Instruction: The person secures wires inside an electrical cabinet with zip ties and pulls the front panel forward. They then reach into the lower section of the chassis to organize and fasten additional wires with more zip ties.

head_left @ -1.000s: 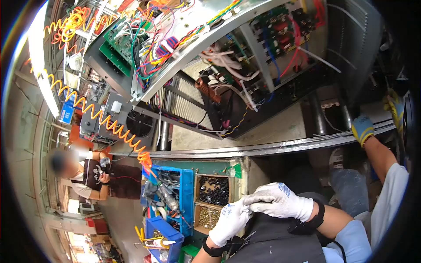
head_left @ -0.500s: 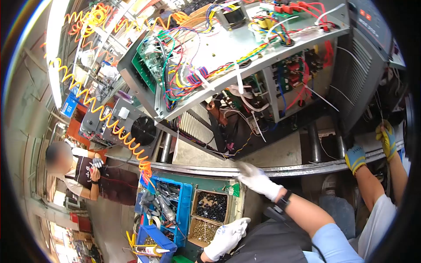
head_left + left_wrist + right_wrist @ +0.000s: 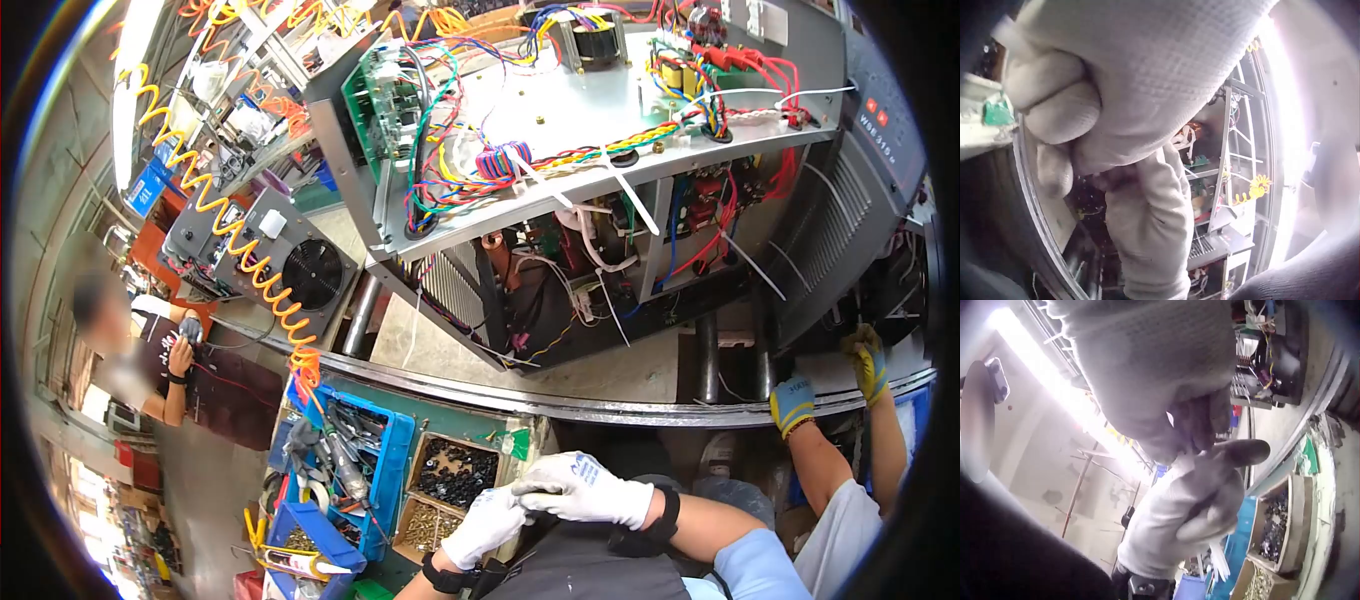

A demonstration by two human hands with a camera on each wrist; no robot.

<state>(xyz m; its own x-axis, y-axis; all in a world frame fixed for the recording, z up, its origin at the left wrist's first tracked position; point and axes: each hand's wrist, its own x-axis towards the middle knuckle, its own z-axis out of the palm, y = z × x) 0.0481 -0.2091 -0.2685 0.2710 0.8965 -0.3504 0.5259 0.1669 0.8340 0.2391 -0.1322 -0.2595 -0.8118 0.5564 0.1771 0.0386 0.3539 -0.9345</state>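
Both hands wear white gloves and meet low in the head view, in front of the dark apron. My left hand point(image 3: 486, 528) has curled fingers; in the right wrist view, white strips like cable ties point(image 3: 1217, 562) stick out from under it. My right hand point(image 3: 580, 490) bends its fingers over the left fingertips; what lies between them is hidden. Beyond the hands stands an open electrical cabinet point(image 3: 620, 290) with bundled coloured wires point(image 3: 590, 150). Loose white cable tie tails point(image 3: 630, 190) stick out from its harness.
Left of my hands are a blue tool bin point(image 3: 400, 440) and boxes of black screws point(image 3: 455, 470) and brass-coloured screws point(image 3: 428, 530). An orange coiled hose point(image 3: 240, 235) hangs over the bench. Another person's yellow-blue gloves point(image 3: 795, 405) are at right; a further person point(image 3: 150, 350) stands left.
My right hand swung out toward the cabinet half a second ago and has come back to the left hand. The head view has shifted, showing more of the cabinet's top.
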